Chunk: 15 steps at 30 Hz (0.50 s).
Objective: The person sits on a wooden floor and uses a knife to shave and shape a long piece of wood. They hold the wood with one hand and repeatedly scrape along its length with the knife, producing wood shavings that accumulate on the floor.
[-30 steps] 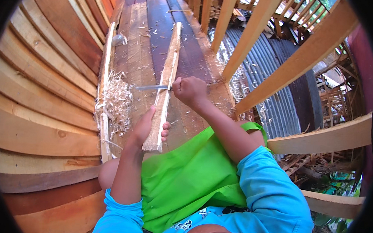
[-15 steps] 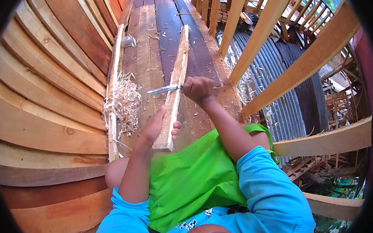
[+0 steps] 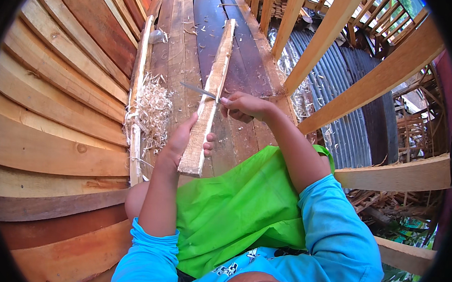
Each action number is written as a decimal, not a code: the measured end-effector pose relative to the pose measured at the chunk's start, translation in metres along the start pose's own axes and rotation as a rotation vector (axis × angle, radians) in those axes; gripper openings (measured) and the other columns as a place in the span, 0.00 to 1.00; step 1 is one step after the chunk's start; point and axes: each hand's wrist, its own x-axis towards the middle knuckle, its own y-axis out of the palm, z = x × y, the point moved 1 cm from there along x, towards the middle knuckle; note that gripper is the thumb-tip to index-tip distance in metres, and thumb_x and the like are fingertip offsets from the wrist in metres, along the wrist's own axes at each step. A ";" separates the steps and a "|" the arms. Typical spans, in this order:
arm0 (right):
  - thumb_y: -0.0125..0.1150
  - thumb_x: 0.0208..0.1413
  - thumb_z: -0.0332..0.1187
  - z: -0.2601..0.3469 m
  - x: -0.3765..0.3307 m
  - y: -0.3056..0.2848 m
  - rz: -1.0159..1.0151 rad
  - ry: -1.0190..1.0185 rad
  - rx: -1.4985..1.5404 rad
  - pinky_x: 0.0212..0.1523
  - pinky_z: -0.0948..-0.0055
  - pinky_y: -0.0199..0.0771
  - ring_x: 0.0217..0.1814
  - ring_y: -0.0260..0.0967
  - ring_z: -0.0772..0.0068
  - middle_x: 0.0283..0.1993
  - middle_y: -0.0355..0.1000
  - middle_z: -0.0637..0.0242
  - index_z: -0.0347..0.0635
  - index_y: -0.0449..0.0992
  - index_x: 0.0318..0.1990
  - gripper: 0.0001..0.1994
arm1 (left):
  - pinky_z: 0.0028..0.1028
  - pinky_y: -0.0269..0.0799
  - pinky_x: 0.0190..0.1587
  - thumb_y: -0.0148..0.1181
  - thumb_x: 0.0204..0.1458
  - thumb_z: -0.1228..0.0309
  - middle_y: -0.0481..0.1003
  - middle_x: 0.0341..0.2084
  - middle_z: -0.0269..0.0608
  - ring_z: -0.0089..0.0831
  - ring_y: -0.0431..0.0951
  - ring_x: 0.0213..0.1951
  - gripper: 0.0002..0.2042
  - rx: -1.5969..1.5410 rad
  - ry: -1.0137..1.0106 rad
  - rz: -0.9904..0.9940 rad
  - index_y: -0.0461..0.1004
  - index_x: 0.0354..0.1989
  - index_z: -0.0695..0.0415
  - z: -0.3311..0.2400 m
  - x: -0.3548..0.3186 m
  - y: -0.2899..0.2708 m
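A long pale wooden strip (image 3: 214, 84) runs away from me over the plank floor, its near end resting at my lap. My left hand (image 3: 185, 139) is wrapped around that near end from below. My right hand (image 3: 243, 105) grips the handle of a knife (image 3: 198, 90), whose thin blade points left and lies across the strip about halfway up. I sit with green shorts (image 3: 238, 208) and blue sleeves showing at the bottom of the view.
A heap of pale wood shavings (image 3: 153, 111) lies left of the strip beside a second thin lath (image 3: 136, 95). Curved wooden hull planks (image 3: 55, 91) rise on the left. Slanted timber beams (image 3: 323, 39) and corrugated metal sheeting (image 3: 335, 95) are on the right.
My right hand and the knife have slid a little farther up the strip. My left hand keeps its grip on the near end.
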 end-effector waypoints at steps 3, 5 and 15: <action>0.53 0.59 0.47 0.000 0.007 0.001 -0.351 -0.145 -0.428 0.24 0.67 0.65 0.20 0.68 0.69 0.20 0.69 0.64 0.39 0.76 0.24 0.21 | 0.25 0.62 0.22 0.34 0.64 0.49 0.64 0.24 0.36 0.24 0.62 0.20 0.22 0.103 0.004 -0.161 0.61 0.48 0.57 0.004 0.003 0.006; 0.55 0.56 0.48 0.009 0.003 0.012 -0.605 -0.174 -0.708 0.27 0.62 0.68 0.23 0.71 0.60 0.22 0.73 0.60 0.43 0.79 0.27 0.18 | 0.25 0.62 0.22 0.34 0.64 0.49 0.64 0.23 0.35 0.23 0.61 0.20 0.22 0.047 0.002 -0.129 0.62 0.48 0.57 0.005 0.003 0.006; 0.61 0.49 0.45 0.008 0.000 0.033 -1.066 -0.499 -1.068 0.22 0.57 0.67 0.22 0.71 0.53 0.17 0.70 0.60 0.48 0.74 0.20 0.14 | 0.19 0.59 0.19 0.38 0.64 0.50 0.61 0.23 0.32 0.17 0.60 0.19 0.22 -0.029 0.042 -0.096 0.62 0.48 0.59 0.001 0.003 0.006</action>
